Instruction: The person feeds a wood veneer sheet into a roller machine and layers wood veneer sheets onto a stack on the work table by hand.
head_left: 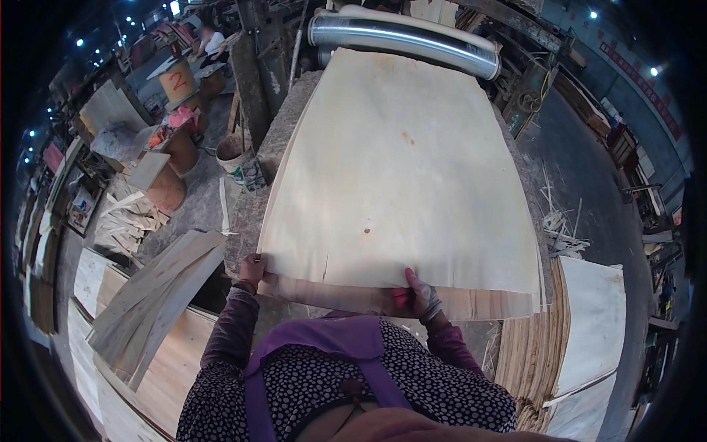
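Observation:
A large pale wood veneer sheet (405,169) lies in front of me, its far end close to a shiny metal roller (405,46). At the sheet's near left corner, my left hand (252,271) is closed on the edge. My right hand (422,296) grips the near edge right of the middle, thumb on top and fingers partly hidden below. Beneath the top sheet, a browner veneer layer (331,296) shows along the near edge. The top sheet has small brown spots and a short split near its front edge.
Veneer stacks stand at the lower right (589,324) and lower left (177,353). Loose strips (158,302) lie across the left stack. A bucket (234,151) and round drums (163,184) are at left. Another person (212,44) sits at the far left.

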A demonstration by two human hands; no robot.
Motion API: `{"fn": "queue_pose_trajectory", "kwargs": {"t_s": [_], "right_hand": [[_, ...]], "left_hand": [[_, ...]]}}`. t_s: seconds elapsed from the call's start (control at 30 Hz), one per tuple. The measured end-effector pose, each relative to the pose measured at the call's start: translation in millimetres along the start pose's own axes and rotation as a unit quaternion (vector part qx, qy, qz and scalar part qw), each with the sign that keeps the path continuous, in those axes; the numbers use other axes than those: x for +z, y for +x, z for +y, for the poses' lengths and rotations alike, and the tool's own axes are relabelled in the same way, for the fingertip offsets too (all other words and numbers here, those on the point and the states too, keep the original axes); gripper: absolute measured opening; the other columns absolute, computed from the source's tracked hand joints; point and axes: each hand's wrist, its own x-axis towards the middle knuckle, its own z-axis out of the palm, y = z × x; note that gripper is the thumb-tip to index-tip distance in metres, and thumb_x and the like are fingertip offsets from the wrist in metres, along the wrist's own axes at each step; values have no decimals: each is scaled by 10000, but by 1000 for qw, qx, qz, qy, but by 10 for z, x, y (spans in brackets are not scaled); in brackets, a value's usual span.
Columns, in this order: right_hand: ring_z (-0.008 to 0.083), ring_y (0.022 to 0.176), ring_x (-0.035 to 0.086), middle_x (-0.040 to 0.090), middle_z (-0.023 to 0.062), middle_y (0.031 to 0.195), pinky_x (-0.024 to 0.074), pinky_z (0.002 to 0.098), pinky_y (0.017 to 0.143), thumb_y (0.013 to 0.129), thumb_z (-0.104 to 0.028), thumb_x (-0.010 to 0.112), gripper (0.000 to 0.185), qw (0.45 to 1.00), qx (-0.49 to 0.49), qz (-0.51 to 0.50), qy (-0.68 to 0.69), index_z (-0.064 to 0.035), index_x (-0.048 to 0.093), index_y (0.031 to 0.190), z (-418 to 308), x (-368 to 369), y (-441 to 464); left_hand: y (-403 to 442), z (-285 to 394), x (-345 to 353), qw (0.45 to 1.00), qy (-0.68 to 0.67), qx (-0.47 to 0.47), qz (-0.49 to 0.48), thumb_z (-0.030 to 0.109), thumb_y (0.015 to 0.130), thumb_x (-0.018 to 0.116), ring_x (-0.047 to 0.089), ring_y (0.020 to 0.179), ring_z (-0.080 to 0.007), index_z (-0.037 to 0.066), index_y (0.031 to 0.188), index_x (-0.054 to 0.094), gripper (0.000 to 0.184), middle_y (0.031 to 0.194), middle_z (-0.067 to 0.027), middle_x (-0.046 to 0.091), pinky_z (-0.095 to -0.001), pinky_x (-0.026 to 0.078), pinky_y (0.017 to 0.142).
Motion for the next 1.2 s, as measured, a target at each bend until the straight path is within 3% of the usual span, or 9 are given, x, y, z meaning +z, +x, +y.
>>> {"fn": "queue_pose_trajectory", "kwargs": {"t_s": [0.13,0.43,1.2], "right_hand": [[164,524,546,615,86,711,472,285,493,827,-545,514,521,1000,4,1,-8,-62,568,1013,30,-36,34],[153,507,515,587,63,669,460,280,497,821,-607,456,582,1000,-4,-5,-13,-56,597,944,2,8,4],[177,529,540,604,87,695,471,302,509,819,-538,533,498,1000,2,12,-8,-55,579,932,1,1,-12]], "left_hand": [[0,6,-3,999,-26,-14,-20,128,776,616,583,561,-121,-23,901,619,196,694,-62,619,-273,484,493],[0,14,0,1000,-22,-13,-15,115,770,608,575,569,-114,-22,894,621,185,684,-56,617,-273,475,494],[97,-139,10,1000,-7,-15,-15,123,763,608,577,581,-127,-21,928,617,219,710,-57,618,-288,482,509]]}}
